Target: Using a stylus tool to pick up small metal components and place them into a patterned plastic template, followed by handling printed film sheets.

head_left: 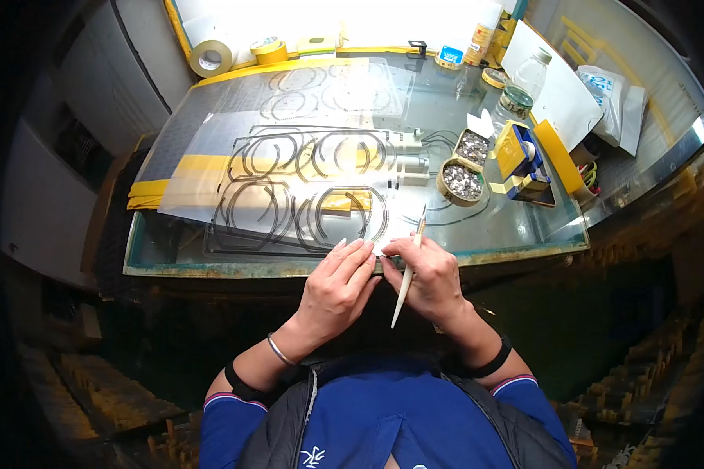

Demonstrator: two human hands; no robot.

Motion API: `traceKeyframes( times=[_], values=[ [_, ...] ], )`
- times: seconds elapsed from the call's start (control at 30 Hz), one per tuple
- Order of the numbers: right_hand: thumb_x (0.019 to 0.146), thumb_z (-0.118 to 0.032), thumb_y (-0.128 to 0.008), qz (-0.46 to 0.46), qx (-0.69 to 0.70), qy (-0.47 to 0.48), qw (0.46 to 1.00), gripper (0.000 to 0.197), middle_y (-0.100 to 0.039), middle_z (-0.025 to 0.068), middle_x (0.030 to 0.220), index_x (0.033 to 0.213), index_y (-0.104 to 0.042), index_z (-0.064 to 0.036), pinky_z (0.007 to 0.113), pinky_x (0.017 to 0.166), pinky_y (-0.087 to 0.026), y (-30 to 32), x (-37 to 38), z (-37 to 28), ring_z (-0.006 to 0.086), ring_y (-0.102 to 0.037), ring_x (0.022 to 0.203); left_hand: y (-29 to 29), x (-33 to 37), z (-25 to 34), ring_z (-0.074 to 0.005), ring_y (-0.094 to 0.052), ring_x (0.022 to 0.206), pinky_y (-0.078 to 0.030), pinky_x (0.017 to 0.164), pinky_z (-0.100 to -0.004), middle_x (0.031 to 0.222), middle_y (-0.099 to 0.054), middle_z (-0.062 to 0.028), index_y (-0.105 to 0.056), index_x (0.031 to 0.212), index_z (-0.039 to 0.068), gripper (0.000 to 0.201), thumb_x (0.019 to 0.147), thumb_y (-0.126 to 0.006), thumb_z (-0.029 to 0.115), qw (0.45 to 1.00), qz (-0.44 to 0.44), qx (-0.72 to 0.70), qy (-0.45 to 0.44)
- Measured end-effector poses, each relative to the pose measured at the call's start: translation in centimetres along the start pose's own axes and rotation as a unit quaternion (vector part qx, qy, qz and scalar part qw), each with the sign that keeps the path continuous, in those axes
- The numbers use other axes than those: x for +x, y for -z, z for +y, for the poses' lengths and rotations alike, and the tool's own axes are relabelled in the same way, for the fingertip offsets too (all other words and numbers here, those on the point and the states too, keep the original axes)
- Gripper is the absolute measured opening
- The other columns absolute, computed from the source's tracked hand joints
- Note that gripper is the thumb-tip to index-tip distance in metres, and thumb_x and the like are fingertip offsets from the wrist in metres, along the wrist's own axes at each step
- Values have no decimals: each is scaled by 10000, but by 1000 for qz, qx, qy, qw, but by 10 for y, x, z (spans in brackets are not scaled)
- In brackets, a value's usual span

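Note:
A clear film sheet [285, 252] printed with dark curved line patterns lies on the glass-topped table. At its near right corner, the fingers of my left hand [338, 283] press together on top, with the thumb below the edge. My right hand [432, 283] holds a slim white-handled brush [403, 295] slanting between its fingers, dark tip pointing away from me. The right thumb and index finger also meet at that corner, close to my left fingertips. Whatever small piece they may pinch there is hidden.
Two small tins [461, 181] full of tiny shiny pieces stand right of the sheet, beside a blue tape dispenser [522, 160]. Grey cylinders [405, 164] lie behind the sheet. Tape rolls [211, 59], a jar [516, 100] and a bottle [483, 41] line the back. The table's front edge [516, 254] is near my hands.

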State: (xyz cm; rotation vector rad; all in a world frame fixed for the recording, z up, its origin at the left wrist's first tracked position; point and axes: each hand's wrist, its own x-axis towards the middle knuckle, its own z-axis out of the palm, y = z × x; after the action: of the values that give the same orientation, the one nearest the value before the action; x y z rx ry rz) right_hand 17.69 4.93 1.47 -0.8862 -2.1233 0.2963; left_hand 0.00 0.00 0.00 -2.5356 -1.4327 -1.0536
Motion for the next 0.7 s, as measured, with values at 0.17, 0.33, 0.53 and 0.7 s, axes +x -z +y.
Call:
traceKeyframes(
  times=[0.17,0.33,0.53,0.7],
  values=[
    [713,-38,-739,0,-26,23,999,171,-651,78,750,828,-619,-76,365,698,-538,-2,1,-2,277,-647,713,1,0,0,-322,-573,1139,-438,1017,-452,1188,-606,-172,-621,1113,-25,388,753,-718,82,1000,4,7,3],
    [699,-22,-742,14,-13,43,999,184,-633,68,709,797,-593,-71,384,745,-551,-7,-2,5,275,-640,686,0,2,2,-318,-579,1129,-440,1016,-450,1168,-613,-165,-626,1088,-18,369,744,-718,81,1000,9,14,4],
    [686,-6,-743,65,66,25,995,222,-630,72,693,785,-550,-53,388,684,-545,-17,-6,16,277,-638,661,-1,5,0,-317,-602,1092,-464,986,-446,1136,-626,-157,-641,1038,-6,335,730,-721,100,1000,16,14,3],
    [685,25,-743,114,87,-8,990,260,-637,58,697,740,-501,-56,369,713,-589,-19,-4,15,262,-665,675,1,6,1,-307,-613,1076,-477,971,-440,1126,-634,-147,-650,1016,3,319,728,-730,114,1000,16,4,11]
  ],
)
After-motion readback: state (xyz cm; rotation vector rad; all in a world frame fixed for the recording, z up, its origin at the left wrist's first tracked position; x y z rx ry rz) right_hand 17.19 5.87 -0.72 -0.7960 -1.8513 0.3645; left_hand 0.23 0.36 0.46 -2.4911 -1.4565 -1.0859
